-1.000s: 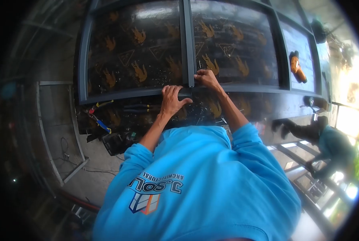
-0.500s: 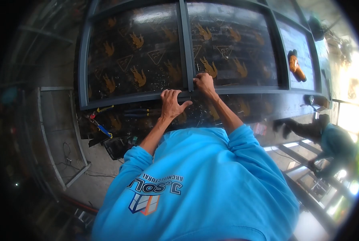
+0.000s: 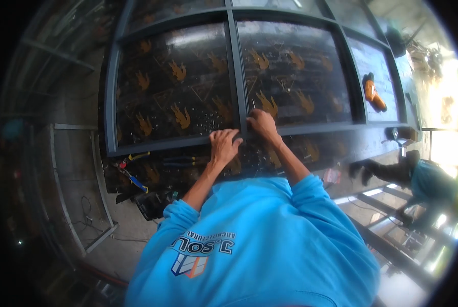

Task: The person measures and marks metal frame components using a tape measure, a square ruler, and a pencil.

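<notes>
A dark grey metal frame with crossing bars lies on the dark, crocodile-printed board. My left hand has its fingers hooked over the near rail, left of where the upright bar meets it. Just right of that bar, my right hand is closed in a pinch, knuckles up. Its fingertips are partly hidden, and I cannot make out what is in them. A thin pale sliver shows just beyond those fingers. Small light flecks are scattered over the board beside the bar.
Pliers with blue handles and another hand tool lie along the near left edge, above a black case. An orange-and-black power tool lies at right. Another person bends beside metal bars at far right.
The view has tilted so the frame sits lower. My left thumb has come in closer to the fingers, near the bar joint. My right hand stays pinched beside the bar.
</notes>
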A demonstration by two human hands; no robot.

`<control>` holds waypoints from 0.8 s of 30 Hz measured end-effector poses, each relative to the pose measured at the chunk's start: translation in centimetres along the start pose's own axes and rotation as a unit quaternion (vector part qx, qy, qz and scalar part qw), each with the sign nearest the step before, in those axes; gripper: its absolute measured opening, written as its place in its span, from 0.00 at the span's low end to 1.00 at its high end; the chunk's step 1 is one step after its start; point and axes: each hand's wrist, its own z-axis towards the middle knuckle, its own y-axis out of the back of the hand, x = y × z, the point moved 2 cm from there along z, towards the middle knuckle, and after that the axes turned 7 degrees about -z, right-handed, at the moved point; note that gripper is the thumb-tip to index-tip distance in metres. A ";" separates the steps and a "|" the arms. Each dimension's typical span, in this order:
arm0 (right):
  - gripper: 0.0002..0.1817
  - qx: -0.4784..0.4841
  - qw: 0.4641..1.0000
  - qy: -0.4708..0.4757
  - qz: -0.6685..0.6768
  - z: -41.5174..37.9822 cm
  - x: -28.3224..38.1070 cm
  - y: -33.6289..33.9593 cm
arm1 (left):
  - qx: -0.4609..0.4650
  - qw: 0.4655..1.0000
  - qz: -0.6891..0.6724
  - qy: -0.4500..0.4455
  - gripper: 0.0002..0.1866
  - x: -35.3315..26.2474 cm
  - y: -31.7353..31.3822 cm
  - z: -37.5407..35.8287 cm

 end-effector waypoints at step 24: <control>0.19 -0.253 0.967 0.007 0.004 -7.8 -3.4 5.3 | -0.141 0.986 -0.063 -0.064 0.16 -6.3 0.1 -0.3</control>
